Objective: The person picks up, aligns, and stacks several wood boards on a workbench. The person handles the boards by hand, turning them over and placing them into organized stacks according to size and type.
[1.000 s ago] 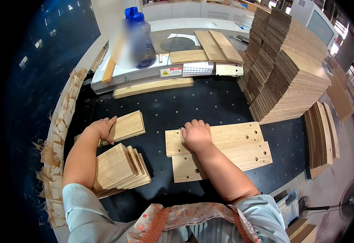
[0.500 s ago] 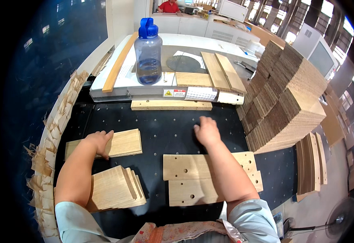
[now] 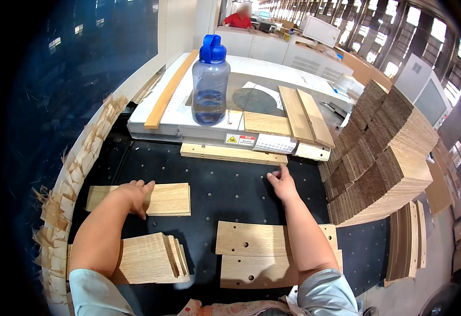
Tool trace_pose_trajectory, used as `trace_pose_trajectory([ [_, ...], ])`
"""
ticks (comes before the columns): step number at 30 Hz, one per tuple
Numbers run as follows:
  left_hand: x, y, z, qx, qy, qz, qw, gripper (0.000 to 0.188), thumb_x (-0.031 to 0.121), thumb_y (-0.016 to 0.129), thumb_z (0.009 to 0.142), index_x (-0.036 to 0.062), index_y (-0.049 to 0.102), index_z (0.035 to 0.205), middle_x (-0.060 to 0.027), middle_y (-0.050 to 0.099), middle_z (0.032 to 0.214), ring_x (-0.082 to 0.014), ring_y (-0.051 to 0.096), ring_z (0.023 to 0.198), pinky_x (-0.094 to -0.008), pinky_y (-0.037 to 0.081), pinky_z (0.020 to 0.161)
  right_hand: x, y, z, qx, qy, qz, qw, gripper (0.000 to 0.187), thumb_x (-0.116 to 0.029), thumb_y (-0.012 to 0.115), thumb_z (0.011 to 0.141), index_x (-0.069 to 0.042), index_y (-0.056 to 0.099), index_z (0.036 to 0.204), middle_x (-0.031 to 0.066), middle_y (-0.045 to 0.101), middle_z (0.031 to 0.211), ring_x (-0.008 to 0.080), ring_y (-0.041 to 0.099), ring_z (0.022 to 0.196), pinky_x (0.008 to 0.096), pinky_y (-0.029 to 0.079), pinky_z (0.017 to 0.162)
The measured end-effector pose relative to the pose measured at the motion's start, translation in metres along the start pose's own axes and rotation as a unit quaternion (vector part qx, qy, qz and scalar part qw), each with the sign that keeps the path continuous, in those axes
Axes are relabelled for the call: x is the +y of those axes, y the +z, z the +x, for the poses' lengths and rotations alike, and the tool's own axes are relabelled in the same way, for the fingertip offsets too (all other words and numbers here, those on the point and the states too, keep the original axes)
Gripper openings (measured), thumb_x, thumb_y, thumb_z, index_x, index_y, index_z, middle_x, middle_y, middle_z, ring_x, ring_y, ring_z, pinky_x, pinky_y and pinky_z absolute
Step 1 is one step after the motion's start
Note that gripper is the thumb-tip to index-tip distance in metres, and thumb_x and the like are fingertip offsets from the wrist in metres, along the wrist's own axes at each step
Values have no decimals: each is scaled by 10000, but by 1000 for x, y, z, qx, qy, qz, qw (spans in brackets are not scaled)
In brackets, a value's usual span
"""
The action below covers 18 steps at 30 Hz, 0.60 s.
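My left hand (image 3: 132,197) lies across a short stack of pale wooden boards (image 3: 171,200) at the left of the black table (image 3: 214,203). Its thumb is at their near edge and its fingers reach toward the far edge. My right hand (image 3: 283,184), empty, hovers with thumb and index finger apart, close to the right end of a narrow drilled wooden strip (image 3: 230,153). Beneath my right forearm are two drilled boards (image 3: 254,239), side by side. Nearer me, partly behind my left forearm, sits a fanned stack of plain boards (image 3: 146,258).
Tall stacks of boards (image 3: 383,152) rise at the right. Beyond the strip, a white machine top (image 3: 262,68) carries a blue-capped water bottle (image 3: 210,87) and several loose boards (image 3: 299,113). A person in red (image 3: 238,20) sits far back.
The view has tilted, so the scene sits lower. The boards under my left hand have turned straighter and line up better. My right hand has come closer to the drilled strip's right end.
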<state>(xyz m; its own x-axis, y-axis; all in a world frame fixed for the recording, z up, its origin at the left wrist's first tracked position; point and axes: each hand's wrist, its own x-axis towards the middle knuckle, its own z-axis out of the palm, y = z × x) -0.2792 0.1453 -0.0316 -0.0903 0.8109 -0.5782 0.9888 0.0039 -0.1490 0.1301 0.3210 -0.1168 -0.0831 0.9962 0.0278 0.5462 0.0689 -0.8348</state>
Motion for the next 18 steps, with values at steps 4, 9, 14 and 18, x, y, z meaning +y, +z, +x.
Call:
trace_pose_trajectory([
  [4,2,-4,-1,2,6,-3,1000,1212,399,874,531,111,178,1481,-131,415,1364,-318,401,1269,-375,390,1035,14,-21,27,118,53,-59,990,751,-276,705,772,50,373,1362,284,491,1302,377,482,1226,392,385,1024],
  [9,5,-8,-3,18,17,-10,1000,1186,375,875,540,113,196,1476,-148,418,1354,-328,407,1260,-379,395,1026,28,-21,57,105,65,13,992,794,-277,710,759,-10,339,1409,244,488,1338,363,448,1268,385,312,1072],
  [14,4,-7,-4,19,25,-27,999,1176,345,880,536,98,211,1471,-159,431,1335,-343,414,1251,-380,398,1018,32,-8,36,54,33,36,997,710,-247,703,792,-10,383,1379,235,497,1331,337,449,1270,379,317,1072],
  [18,2,-2,-3,18,15,-37,999,1182,321,886,525,83,215,1470,-161,424,1350,-348,404,1258,-373,385,1030,18,-15,-19,-67,-8,36,997,689,-234,699,806,10,385,1369,248,493,1319,335,464,1251,358,354,1046],
])
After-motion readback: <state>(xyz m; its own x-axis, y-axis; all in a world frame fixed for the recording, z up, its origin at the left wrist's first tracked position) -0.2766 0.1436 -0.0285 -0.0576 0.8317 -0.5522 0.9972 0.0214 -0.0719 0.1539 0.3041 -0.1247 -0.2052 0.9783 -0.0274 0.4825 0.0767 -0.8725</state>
